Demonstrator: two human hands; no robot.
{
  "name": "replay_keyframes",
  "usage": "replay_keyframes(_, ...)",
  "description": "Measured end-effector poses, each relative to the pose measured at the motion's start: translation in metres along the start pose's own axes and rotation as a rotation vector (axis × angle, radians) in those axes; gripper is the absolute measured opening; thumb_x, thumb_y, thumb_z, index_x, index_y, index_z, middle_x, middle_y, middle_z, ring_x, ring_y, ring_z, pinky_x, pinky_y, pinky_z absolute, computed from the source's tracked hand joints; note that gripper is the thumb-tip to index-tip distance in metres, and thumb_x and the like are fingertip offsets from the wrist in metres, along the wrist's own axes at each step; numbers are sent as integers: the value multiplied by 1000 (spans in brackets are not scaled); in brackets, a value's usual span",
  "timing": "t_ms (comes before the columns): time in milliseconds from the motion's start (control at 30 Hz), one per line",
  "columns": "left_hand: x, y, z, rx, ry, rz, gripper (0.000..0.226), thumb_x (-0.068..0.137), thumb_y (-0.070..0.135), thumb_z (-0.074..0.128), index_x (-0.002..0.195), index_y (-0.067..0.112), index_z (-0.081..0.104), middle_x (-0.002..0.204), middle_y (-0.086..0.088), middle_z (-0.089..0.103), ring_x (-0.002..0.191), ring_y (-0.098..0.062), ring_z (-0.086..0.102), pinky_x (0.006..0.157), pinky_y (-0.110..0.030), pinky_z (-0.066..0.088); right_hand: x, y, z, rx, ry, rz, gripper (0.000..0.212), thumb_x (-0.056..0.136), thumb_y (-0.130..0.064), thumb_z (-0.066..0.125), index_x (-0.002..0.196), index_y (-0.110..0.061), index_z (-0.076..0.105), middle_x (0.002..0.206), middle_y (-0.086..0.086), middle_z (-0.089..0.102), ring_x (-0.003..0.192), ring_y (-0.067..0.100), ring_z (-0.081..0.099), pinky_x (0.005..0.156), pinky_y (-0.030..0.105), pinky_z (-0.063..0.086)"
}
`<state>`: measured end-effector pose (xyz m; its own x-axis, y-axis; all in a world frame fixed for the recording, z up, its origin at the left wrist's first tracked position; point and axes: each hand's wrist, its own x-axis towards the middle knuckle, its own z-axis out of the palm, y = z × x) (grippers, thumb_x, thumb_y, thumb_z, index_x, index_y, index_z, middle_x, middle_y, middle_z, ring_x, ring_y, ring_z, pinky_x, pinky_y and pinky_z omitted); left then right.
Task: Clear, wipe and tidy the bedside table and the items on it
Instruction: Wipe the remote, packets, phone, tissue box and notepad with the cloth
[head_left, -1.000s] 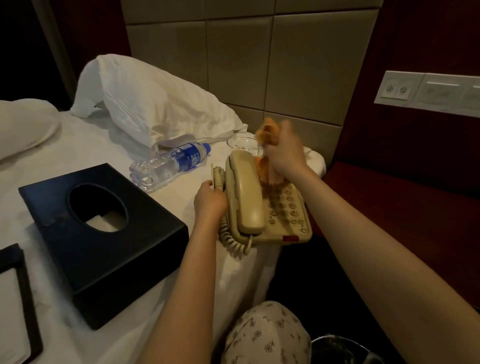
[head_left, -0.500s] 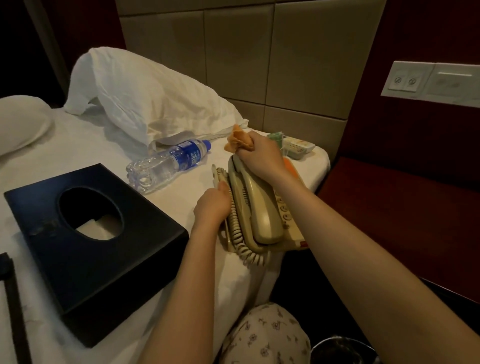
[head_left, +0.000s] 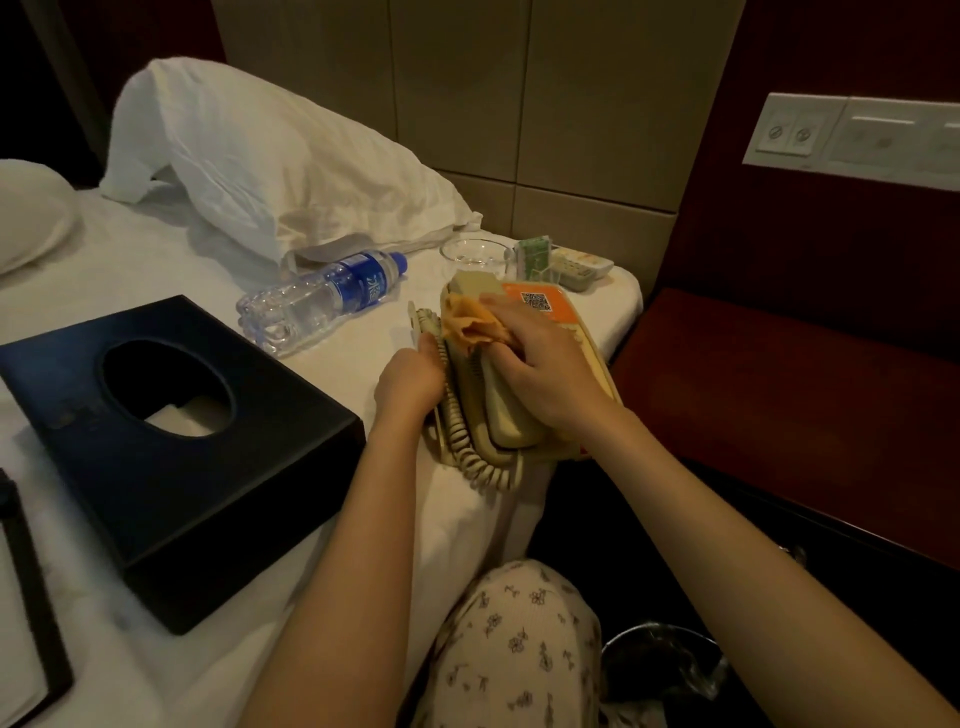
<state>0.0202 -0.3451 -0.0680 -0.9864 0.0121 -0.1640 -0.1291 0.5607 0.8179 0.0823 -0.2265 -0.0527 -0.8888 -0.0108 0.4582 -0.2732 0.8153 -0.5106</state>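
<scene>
A beige corded telephone (head_left: 506, 415) lies on the white bed near its right edge, handset in its cradle. My right hand (head_left: 540, 364) grips an orange cloth (head_left: 467, 325) and presses it on the handset's upper half. My left hand (head_left: 410, 382) holds the phone's left side by the coiled cord (head_left: 467, 452). A plastic water bottle (head_left: 322, 299) lies on its side on the sheet to the left. A black tissue box (head_left: 171, 447) sits on the bed at the left. The dark red bedside table (head_left: 810, 395) stands to the right.
A glass (head_left: 475, 257), a green packet (head_left: 535, 260) and a small tray (head_left: 579, 265) sit at the bed's far corner. A white pillow (head_left: 260, 161) leans on the padded headboard. A switch panel (head_left: 852, 140) is on the wall. A bin (head_left: 665, 670) stands below, by my knee.
My right hand with the cloth moved from the keypad onto the handset's top, then down along it. My left hand stayed on the phone's left side.
</scene>
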Motion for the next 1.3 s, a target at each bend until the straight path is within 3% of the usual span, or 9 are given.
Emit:
replay_keyframes(233, 2, -1, 0, -115, -35, -23, 59, 100, 45, 22, 127, 0, 49, 124, -21, 56, 114, -34, 53, 102, -44, 42, -45, 10, 5, 34, -24, -149, 47, 85, -13, 42, 131, -10, 53, 143, 6, 45, 139, 18, 29, 114, 33, 21)
replay_keyframes(433, -1, 0, -2, -208, -71, -3, 58, 100, 44, 22, 131, 1, 46, 127, -19, 54, 115, -32, 53, 100, -41, 43, -68, 15, 10, 69, 57, -183, 52, 79, -11, 36, 127, -6, 56, 138, 7, 48, 135, 16, 31, 115, 18, 17)
replay_keyframes(600, -3, 1, -1, -272, -125, 9, 58, 101, 43, 19, 129, 1, 47, 121, -20, 57, 107, -31, 57, 93, -41, 47, -88, 19, 14, 89, 128, -238, 47, 78, -5, 43, 123, -3, 58, 134, 7, 49, 133, 21, 37, 116, 27, 24)
replay_keyframes(700, 1, -1, 0, -298, -147, 4, 56, 101, 44, 20, 123, 3, 50, 107, -16, 60, 90, -25, 59, 74, -35, 50, -87, 14, 6, 84, 267, -239, 36, 76, -3, 49, 108, 3, 65, 113, 15, 65, 112, 18, 53, 100, 27, 41)
replay_keyframes(800, 6, -3, 2, -360, -164, -32, 57, 100, 45, 22, 120, 2, 52, 106, -17, 62, 94, -28, 60, 84, -38, 51, -46, -11, -13, 20, 397, -180, 29, 72, 4, 55, 97, 2, 68, 95, 16, 68, 90, 19, 57, 77, 22, 43)
replay_keyframes(933, 9, -3, 2, -444, -167, -82, 47, 100, 37, 25, 117, 2, 52, 103, -17, 60, 95, -30, 58, 85, -39, 49, 45, -56, -15, -141, 106, 84, 22, 87, -13, 54, 107, -12, 65, 99, 4, 63, 91, 18, 57, 72, 23, 43)
replay_keyframes(1100, 4, 3, 2, -646, -215, -109, 32, 102, 27, 30, 104, 9, 56, 84, -10, 59, 74, -20, 57, 64, -31, 48, 99, -68, 19, -613, -50, 78, 21, 91, -14, 54, 112, -10, 58, 112, 9, 62, 103, 25, 58, 72, 29, 39)
replay_keyframes(1200, 4, 0, 6, -605, -185, -68, 36, 102, 16, 31, 132, 4, 46, 122, -16, 56, 115, -33, 55, 91, -40, 47, 97, -67, 32, -569, -173, 112, 27, 92, -12, 54, 118, -8, 55, 118, 9, 59, 106, 23, 57, 78, 27, 42)
replay_keyframes(1300, 8, -4, 7, -640, -209, -57, 25, 100, 19, 36, 108, 7, 57, 96, -13, 58, 100, -31, 57, 98, -39, 41, 93, -69, 28, -540, -259, 134, 22, 92, -12, 52, 114, -7, 56, 106, 7, 59, 90, 20, 51, 74, 26, 41)
